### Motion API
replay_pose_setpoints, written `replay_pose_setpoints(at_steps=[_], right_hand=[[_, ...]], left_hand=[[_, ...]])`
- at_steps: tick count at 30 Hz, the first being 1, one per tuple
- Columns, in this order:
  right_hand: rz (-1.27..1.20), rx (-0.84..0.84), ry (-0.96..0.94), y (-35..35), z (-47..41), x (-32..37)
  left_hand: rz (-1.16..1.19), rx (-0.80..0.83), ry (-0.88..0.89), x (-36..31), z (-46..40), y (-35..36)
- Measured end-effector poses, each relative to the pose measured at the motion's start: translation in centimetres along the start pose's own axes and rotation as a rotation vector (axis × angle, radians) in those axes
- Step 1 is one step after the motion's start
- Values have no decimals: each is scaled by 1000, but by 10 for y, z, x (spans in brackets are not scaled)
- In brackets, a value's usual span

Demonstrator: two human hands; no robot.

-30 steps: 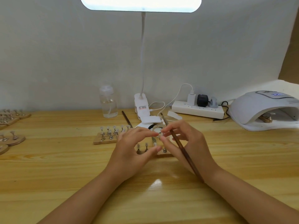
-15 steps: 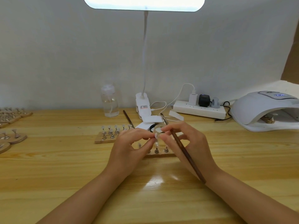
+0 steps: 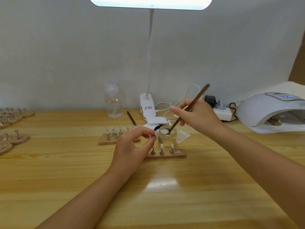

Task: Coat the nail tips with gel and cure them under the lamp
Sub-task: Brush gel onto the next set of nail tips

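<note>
1. While the right hand point(image 3: 198, 115) kept a closed grip on the brush point(image 3: 189, 107), its bristle end was dipped in the open gel jar point(image 3: 167, 135), handle slanting up and away to the right; judged a reload of gel.
2. Left hand point(image 3: 132, 146) pinched a single nail tip point(image 3: 156, 133) between thumb and forefinger, grip closed on it, held just beside the jar rim, presumably so the loaded brush had a short trip.
3. Jar stood on the counter point(image 3: 66, 179) directly behind the near wooden stand point(image 3: 166, 154). Three pegs there carried tips; one bare disc at its right end looked vacant, likely the held tip's seat.
4. Second stand point(image 3: 113, 138) with more pegged tips lay to the left, partly behind the left hand; coated or not, could not tell.
5. Curing lamp point(image 3: 270, 111) sat far right, well apart, display lit, a stand visible inside; curing of the near stand judged not yet begun.
6. Desk light point(image 3: 150, 2) hung overhead, glare pooling on the wood nearby.
</note>
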State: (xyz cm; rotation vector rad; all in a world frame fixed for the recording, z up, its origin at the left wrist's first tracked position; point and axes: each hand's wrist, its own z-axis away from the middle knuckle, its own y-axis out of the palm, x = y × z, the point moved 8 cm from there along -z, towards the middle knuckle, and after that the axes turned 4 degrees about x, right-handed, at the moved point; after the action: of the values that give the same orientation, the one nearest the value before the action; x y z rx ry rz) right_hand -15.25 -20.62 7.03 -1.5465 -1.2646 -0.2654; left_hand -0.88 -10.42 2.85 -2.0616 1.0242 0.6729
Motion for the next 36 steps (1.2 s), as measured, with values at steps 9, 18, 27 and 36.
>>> replay_pose_setpoints(at_steps=[9, 18, 27, 36], right_hand=[[306, 23, -27, 20, -8, 6], [298, -11, 6, 18, -9, -1], [-10, -133, 189, -20, -5, -23], [-64, -169, 204, -31, -2, -30]], left_hand=[[-9, 1, -3, 0, 0, 0], [-19, 10, -17, 0, 0, 1], [-34, 26, -29, 2, -1, 2], [-39, 37, -30, 1, -1, 3]])
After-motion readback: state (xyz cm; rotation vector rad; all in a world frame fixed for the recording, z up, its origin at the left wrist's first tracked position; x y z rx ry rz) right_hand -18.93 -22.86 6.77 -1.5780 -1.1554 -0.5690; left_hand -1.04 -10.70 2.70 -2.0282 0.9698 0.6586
